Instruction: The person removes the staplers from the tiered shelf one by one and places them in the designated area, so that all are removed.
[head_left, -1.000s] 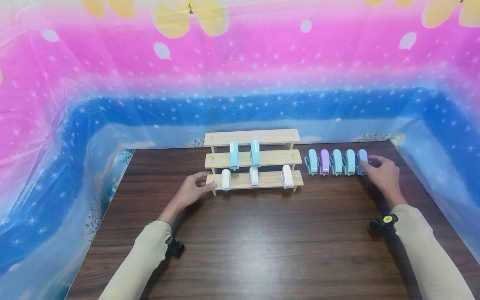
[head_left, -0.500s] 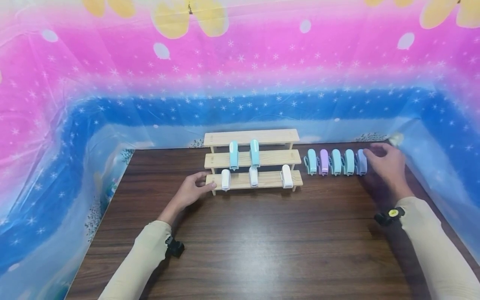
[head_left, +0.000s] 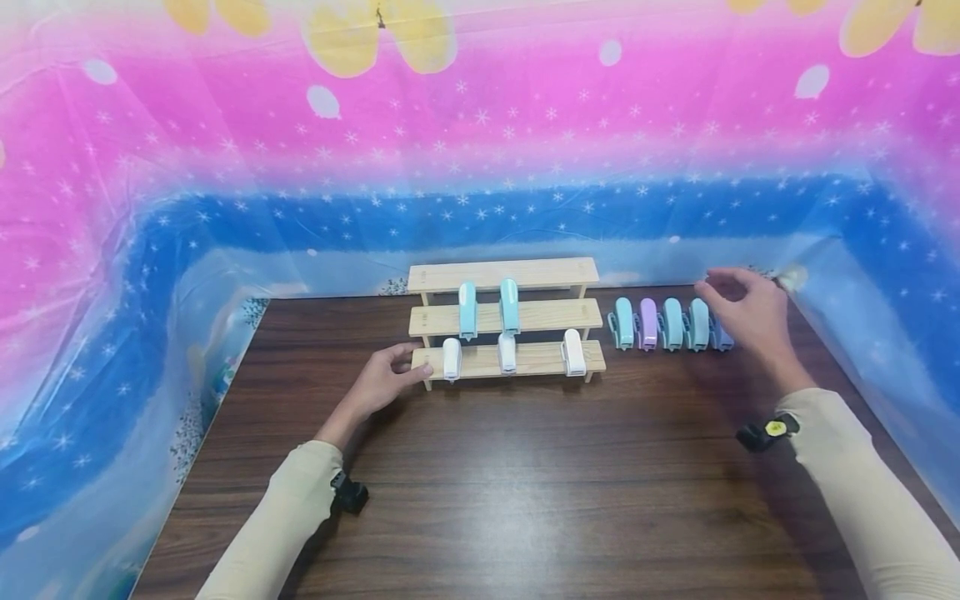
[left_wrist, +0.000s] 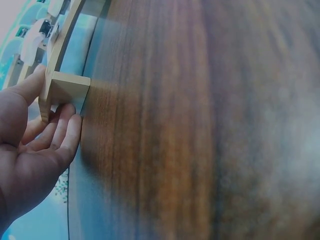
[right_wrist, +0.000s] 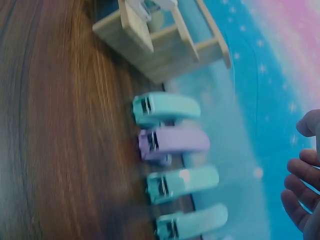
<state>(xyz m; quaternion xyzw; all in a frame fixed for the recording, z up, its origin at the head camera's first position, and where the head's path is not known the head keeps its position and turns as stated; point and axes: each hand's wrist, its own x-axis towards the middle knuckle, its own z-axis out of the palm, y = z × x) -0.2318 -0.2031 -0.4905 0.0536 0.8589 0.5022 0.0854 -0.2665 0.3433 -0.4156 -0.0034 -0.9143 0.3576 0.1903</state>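
In the head view my left hand (head_left: 386, 382) holds the left end of the lowest step of a three-tier wooden display rack (head_left: 540, 360). In the left wrist view, the thumb lies on top of the board and the fingers curl beneath it. My right hand (head_left: 752, 317) hovers above the right end of a row of staplers, fingers loosely bent and holding nothing. That row has a mint stapler (head_left: 623, 323), a purple stapler (head_left: 648, 323), two more mint ones and a blue-grey stapler (head_left: 722, 335), which the right hand partly covers.
Two mint staplers (head_left: 510, 307) stand on the middle step. On the lowest step are a left white stapler (head_left: 452, 358), a central one and a right white stapler (head_left: 573, 352). A printed cloth (head_left: 525, 217) hangs behind the dark wooden table (head_left: 510, 483).
My right hand has let go of the blue-grey stapler, drawn back right, then risen and moved left above the row's end. The left hand stays on the rack.
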